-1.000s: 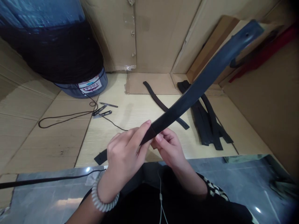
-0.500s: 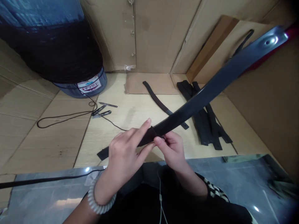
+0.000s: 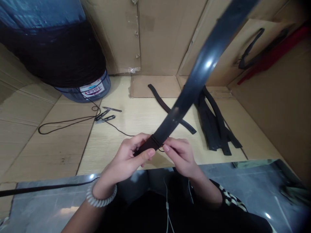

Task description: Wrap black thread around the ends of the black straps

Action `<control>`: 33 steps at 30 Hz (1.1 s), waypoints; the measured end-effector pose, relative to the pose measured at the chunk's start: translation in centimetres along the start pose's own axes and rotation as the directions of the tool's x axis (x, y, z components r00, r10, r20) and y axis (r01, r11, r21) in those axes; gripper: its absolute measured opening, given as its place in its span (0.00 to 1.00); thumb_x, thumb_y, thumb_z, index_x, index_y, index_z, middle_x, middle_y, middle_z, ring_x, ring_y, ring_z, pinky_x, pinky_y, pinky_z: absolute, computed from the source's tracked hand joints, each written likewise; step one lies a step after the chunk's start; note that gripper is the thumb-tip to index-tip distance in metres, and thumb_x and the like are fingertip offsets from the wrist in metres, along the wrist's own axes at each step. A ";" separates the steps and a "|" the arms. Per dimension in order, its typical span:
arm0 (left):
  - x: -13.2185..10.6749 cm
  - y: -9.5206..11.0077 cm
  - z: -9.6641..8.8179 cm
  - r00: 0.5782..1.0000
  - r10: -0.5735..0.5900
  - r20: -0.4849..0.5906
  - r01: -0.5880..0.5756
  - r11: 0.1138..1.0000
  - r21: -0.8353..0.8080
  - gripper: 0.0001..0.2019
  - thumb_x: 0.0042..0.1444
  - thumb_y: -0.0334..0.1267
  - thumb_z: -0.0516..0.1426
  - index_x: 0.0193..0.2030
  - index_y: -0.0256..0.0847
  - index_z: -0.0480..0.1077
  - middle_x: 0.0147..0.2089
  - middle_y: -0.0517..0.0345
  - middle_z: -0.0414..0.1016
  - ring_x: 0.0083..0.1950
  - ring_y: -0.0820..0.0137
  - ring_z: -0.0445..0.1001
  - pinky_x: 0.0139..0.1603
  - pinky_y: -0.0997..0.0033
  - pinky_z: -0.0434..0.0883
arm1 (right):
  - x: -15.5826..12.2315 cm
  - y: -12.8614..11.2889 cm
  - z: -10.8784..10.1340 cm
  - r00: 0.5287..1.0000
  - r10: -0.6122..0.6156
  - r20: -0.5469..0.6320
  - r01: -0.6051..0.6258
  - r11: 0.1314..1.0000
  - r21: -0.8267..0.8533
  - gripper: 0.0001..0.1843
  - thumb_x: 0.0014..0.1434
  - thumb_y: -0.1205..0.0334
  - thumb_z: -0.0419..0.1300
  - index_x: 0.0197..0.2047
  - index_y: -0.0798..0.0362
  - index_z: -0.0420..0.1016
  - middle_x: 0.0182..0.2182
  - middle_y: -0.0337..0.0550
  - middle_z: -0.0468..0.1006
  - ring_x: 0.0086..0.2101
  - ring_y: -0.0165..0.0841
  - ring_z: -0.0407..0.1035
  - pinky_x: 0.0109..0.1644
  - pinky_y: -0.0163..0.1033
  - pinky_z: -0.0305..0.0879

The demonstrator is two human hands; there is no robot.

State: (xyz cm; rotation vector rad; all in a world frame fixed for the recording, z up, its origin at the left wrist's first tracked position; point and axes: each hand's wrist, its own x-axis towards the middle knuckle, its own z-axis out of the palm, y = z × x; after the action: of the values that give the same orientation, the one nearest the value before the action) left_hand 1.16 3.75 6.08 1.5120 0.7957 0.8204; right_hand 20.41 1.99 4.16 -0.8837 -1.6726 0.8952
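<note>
A long, flat, glossy black strip (image 3: 187,94) slants up and right from my hands, and its far end leaves the top of the picture. My left hand (image 3: 132,155) is closed around the strip's lower part, thumb on top. Dark cord winding (image 3: 152,142) covers the strip there. Beside the winding's upper edge, my right hand (image 3: 179,155) pinches the thin black cord (image 3: 161,150), a small loop of which shows below the strip. What lies under the right fingers is partly hidden.
On the table (image 3: 116,152) lie thread snips (image 3: 105,119), a slim pointed tool (image 3: 111,109) and a partly wrapped strip (image 3: 162,103). Several black strips (image 3: 213,126) are piled right. A large blue bottle (image 3: 82,94) wound with dark cord stands left. Cardboard walls (image 3: 157,38) enclose the table.
The strip has turned more upright, its far end leaving the picture. My left hand has shifted from fingers spread over it to gripping it with the thumb on top. The right hand stays close beside the strip.
</note>
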 end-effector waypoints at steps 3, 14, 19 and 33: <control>-0.2 -0.2 0.3 0.999 0.012 -0.053 -0.013 1.000 -0.013 0.13 0.59 0.40 0.58 0.49 0.39 0.70 0.26 0.61 0.70 0.23 0.79 0.68 0.22 0.83 0.68 | 0.1 -0.8 0.5 0.999 -0.046 0.005 0.046 0.993 -0.112 0.07 0.64 0.69 0.53 0.35 0.56 0.71 0.20 0.35 0.65 0.21 0.22 0.58 0.24 0.31 0.53; -1.0 -0.4 0.3 0.970 0.193 -0.148 -0.150 0.954 0.258 0.18 0.58 0.35 0.58 0.56 0.46 0.64 0.28 0.63 0.70 0.25 0.77 0.68 0.24 0.78 0.66 | 0.0 -1.2 1.2 1.000 -0.016 0.002 0.016 0.991 -0.133 0.10 0.64 0.67 0.52 0.31 0.56 0.69 0.19 0.34 0.60 0.20 0.22 0.54 0.23 0.32 0.51; -1.0 -0.6 0.5 0.967 0.186 -0.172 -0.138 0.955 0.261 0.17 0.59 0.36 0.58 0.55 0.47 0.63 0.27 0.65 0.70 0.23 0.79 0.67 0.22 0.79 0.65 | 0.1 -1.5 1.1 0.998 -0.037 -0.053 0.027 0.982 -0.185 0.07 0.64 0.67 0.53 0.35 0.56 0.70 0.19 0.34 0.62 0.20 0.22 0.56 0.23 0.30 0.52; -0.5 0.5 1.7 0.822 0.527 -0.215 -0.312 0.733 0.604 0.19 0.57 0.30 0.59 0.54 0.42 0.62 0.44 0.58 0.76 0.38 0.77 0.76 0.40 0.81 0.73 | 0.5 -0.8 1.5 0.990 0.140 -0.018 -0.131 0.957 0.259 0.14 0.65 0.60 0.55 0.27 0.55 0.64 0.20 0.34 0.56 0.22 0.23 0.50 0.25 0.31 0.47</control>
State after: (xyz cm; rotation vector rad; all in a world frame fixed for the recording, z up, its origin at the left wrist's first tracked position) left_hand 2.35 2.36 6.47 2.1430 1.0385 1.3429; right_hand 18.71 1.84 4.68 -0.8375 -1.4381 1.1545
